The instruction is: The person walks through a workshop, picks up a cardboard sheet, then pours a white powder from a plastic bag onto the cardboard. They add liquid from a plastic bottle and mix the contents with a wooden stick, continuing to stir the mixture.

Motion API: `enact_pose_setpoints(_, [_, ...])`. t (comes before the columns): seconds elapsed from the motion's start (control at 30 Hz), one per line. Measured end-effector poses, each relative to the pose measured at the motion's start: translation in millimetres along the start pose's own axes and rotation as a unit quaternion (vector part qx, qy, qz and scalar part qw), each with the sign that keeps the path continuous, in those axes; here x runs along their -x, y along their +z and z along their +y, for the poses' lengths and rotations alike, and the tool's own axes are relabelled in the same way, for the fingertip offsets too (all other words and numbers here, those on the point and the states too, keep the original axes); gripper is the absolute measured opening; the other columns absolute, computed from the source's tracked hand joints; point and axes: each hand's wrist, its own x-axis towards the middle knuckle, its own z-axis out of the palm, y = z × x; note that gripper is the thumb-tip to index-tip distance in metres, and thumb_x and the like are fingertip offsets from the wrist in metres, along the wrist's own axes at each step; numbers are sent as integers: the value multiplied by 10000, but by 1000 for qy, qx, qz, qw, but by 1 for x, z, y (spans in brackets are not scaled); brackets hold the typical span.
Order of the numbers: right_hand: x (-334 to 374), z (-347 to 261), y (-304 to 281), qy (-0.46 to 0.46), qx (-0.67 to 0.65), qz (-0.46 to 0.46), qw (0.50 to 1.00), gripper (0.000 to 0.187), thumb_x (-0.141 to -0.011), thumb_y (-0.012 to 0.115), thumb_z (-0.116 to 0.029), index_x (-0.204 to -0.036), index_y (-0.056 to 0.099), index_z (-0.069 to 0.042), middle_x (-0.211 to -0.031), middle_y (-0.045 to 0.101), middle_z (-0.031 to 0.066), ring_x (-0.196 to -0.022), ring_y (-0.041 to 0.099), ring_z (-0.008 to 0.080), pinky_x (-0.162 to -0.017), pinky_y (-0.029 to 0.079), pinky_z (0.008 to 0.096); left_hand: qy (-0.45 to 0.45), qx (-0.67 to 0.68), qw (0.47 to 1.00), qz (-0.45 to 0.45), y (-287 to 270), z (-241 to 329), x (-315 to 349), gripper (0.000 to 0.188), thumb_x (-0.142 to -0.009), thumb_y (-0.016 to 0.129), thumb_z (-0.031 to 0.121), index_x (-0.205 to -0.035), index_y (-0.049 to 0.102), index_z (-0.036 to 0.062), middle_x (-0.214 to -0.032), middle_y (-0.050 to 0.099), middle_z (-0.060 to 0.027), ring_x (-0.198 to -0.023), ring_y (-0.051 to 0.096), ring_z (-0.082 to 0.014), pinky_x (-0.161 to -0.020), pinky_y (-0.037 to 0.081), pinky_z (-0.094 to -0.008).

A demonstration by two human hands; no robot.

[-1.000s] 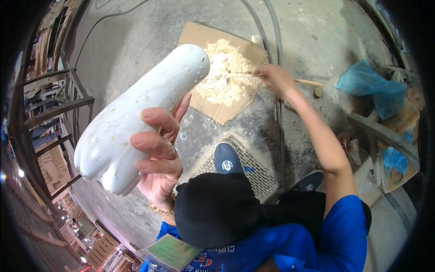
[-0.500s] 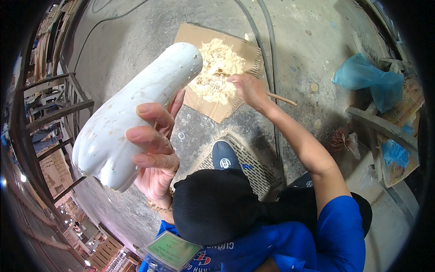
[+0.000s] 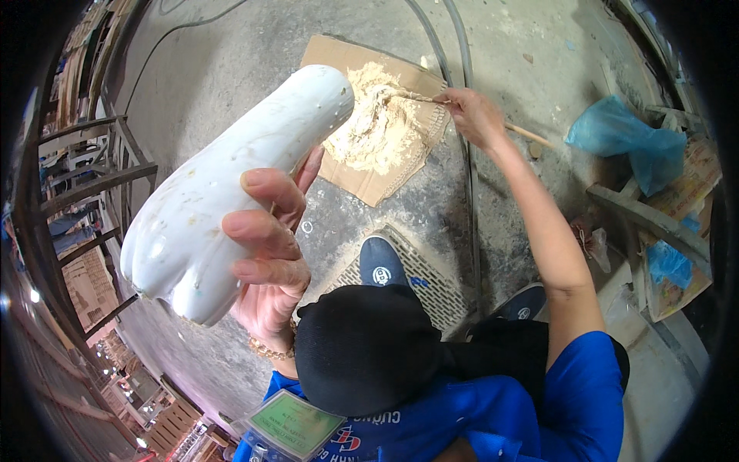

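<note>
My left hand [image 3: 269, 250] is wrapped round a large white plastic bottle [image 3: 231, 189]. It lies tilted, its lobed base towards me and its narrower end reaching out over the edge of a cardboard sheet [image 3: 327, 54]. On that sheet sits a heap of pale sawdust [image 3: 369, 142] with a wet whitish paste in its middle. Closed around a thin wooden stick [image 3: 531, 137], my right hand [image 3: 476, 117] is just past the cardboard's right edge. The stick's far end, coated in paste, rests in the heap.
Dark hoses [image 3: 466, 154] run along the floor beside the cardboard. A perforated mat [image 3: 439, 296] lies under a dark shoe [image 3: 381, 262]. To the right, a blue plastic bag [image 3: 623, 138] hangs over a wooden frame [image 3: 654, 219]. Metal racking [image 3: 100, 189] stands at the left.
My right hand has moved right and slightly away, drawing the stick across the heap. More paste-coated stick now shows. The bottle has barely shifted in my left hand.
</note>
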Motion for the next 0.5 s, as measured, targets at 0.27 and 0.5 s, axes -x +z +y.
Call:
enact_pose_setpoints(0.27, [27,-35,56,-30,-117,-13,993,206,-855,531,-88,-1004,666,-137,-902,662,98,-810,629,244,-692,475,371,0,3,1000,14,2,0,1,1010,-842,599,370,-1418,-174,69,-1235,413,-139,-1061,565,-338,-754,511,-471])
enact_pose_setpoints(0.5, [35,-19,70,-103,-51,-28,993,190,-847,545,-116,-974,673,-178,-883,639,113,-847,617,290,-697,478,415,-4,-86,995,48,6,-1,1,980,-846,590,384,-1425,-129,53,-1244,402,-157,-988,588,-339,-739,528,-460])
